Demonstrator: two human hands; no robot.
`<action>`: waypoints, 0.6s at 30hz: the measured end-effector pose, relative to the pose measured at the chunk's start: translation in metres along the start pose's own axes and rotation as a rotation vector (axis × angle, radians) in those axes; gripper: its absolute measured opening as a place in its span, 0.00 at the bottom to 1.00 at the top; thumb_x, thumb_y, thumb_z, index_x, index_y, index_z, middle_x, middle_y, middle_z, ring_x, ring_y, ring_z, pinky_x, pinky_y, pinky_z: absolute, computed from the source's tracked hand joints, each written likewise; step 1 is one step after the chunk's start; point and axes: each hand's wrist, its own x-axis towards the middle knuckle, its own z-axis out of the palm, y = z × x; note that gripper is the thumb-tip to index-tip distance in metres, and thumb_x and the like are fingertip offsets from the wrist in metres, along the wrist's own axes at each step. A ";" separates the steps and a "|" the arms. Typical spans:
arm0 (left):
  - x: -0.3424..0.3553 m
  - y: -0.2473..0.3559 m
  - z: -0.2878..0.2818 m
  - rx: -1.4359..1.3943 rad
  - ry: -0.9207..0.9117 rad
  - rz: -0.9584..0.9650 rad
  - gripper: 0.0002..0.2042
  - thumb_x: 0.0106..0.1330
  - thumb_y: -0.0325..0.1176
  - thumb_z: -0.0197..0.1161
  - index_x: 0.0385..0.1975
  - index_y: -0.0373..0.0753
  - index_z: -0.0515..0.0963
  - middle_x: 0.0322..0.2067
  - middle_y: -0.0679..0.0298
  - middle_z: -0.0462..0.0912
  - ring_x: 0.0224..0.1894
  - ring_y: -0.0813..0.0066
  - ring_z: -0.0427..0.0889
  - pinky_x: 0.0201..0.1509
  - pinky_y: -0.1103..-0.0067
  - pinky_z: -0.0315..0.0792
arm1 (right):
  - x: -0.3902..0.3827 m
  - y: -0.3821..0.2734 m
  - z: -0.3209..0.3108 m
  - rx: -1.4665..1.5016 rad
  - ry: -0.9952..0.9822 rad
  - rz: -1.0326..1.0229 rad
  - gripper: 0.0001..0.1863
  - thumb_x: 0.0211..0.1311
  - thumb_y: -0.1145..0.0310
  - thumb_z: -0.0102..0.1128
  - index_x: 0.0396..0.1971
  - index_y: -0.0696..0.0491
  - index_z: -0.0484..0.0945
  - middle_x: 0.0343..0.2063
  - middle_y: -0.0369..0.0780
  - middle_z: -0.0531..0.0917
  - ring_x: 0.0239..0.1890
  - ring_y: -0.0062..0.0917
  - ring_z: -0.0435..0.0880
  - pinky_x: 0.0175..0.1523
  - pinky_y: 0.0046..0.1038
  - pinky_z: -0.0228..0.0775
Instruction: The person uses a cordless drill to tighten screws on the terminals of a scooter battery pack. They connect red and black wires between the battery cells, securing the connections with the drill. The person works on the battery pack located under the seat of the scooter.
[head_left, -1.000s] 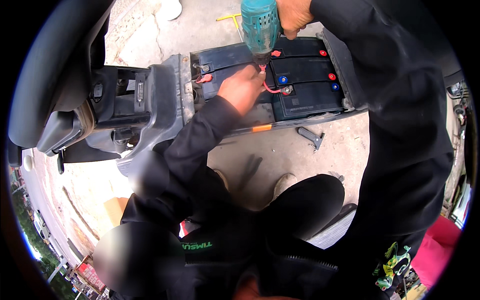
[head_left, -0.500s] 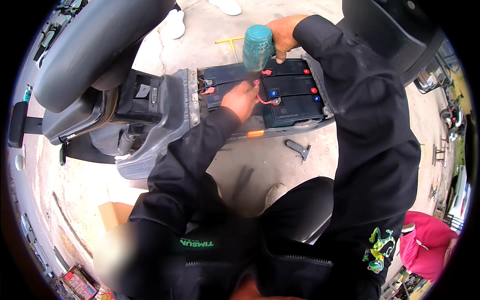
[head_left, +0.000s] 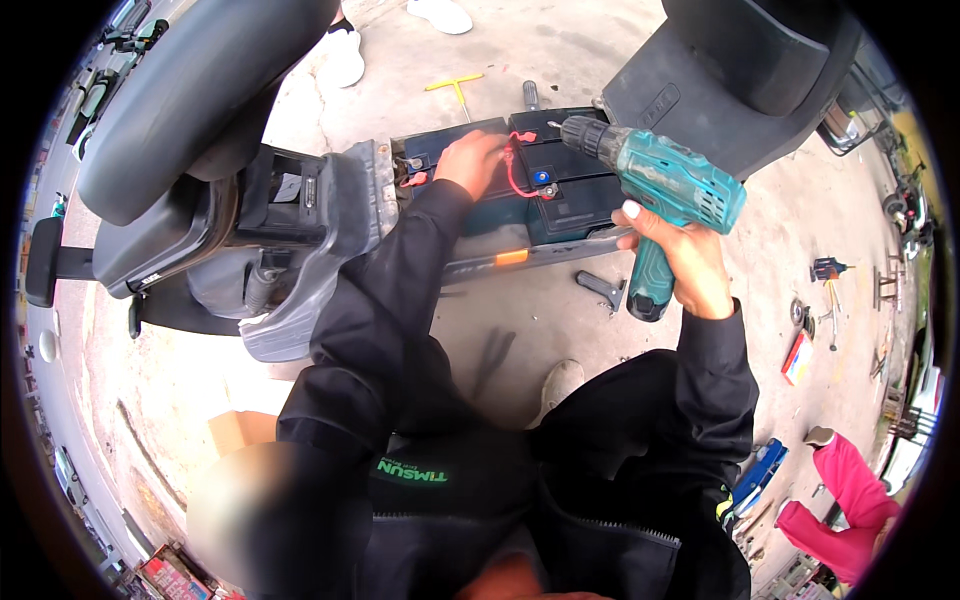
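Note:
My right hand (head_left: pixel 690 262) is wrapped round the grip of a teal and black cordless drill (head_left: pixel 680 180). The drill is raised over the right part of the battery bay, its chuck pointing left and a short bit in it. Several black batteries (head_left: pixel 575 208) sit side by side in the scooter's floor bay. Over the batteries on the left, my left hand (head_left: pixel 472 162) has its fingers closed at the upper end of a red cable (head_left: pixel 518 188). Its fingertips are partly hidden. The cable's other end meets a battery terminal (head_left: pixel 549 190) beside a blue cap.
The scooter's dark seat (head_left: pixel 200 100) rises at left, its front panel (head_left: pixel 700 80) at upper right. A yellow T-handle wrench (head_left: pixel 455 82) lies beyond the bay; a black-handled tool (head_left: pixel 600 287) lies on the near side. A person in pink trousers (head_left: pixel 850 490) is at lower right.
My right hand has brought the drill back from the far side of the batteries, toward me and right, turning it from upright to sideways. My left hand has shifted slightly up and left.

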 end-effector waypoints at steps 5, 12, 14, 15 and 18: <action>0.006 0.000 0.001 0.094 -0.088 0.035 0.08 0.61 0.30 0.63 0.39 0.42 0.85 0.36 0.57 0.84 0.41 0.55 0.83 0.46 0.69 0.76 | -0.079 0.021 -0.016 0.247 0.177 0.064 0.25 0.59 0.67 0.66 0.55 0.59 0.72 0.49 0.46 0.79 0.41 0.32 0.84 0.36 0.31 0.81; 0.034 0.006 -0.010 -0.071 -0.305 -0.344 0.08 0.56 0.33 0.70 0.35 0.42 0.87 0.32 0.59 0.87 0.31 0.66 0.86 0.41 0.75 0.77 | -0.120 0.039 -0.044 0.483 0.248 0.130 0.27 0.59 0.65 0.66 0.55 0.62 0.71 0.46 0.48 0.80 0.35 0.33 0.84 0.32 0.31 0.81; 0.046 0.009 -0.016 -0.097 -0.441 -0.553 0.08 0.56 0.31 0.71 0.35 0.40 0.87 0.31 0.60 0.88 0.27 0.72 0.86 0.37 0.78 0.77 | -0.124 0.042 -0.052 0.496 0.250 0.148 0.26 0.59 0.64 0.65 0.54 0.62 0.72 0.42 0.48 0.81 0.31 0.33 0.84 0.32 0.31 0.80; 0.052 0.010 -0.019 -0.214 -0.462 -0.592 0.09 0.56 0.30 0.72 0.36 0.38 0.87 0.29 0.61 0.88 0.24 0.78 0.85 0.33 0.81 0.77 | -0.125 0.045 -0.057 0.507 0.234 0.156 0.26 0.60 0.64 0.65 0.54 0.62 0.72 0.41 0.48 0.82 0.30 0.32 0.84 0.32 0.30 0.79; 0.072 0.021 -0.025 -0.141 -0.579 -0.705 0.09 0.55 0.32 0.74 0.33 0.38 0.87 0.25 0.65 0.85 0.23 0.81 0.80 0.28 0.83 0.75 | -0.119 0.045 -0.068 0.568 0.168 0.180 0.24 0.61 0.64 0.63 0.53 0.62 0.72 0.37 0.47 0.82 0.27 0.32 0.83 0.31 0.30 0.78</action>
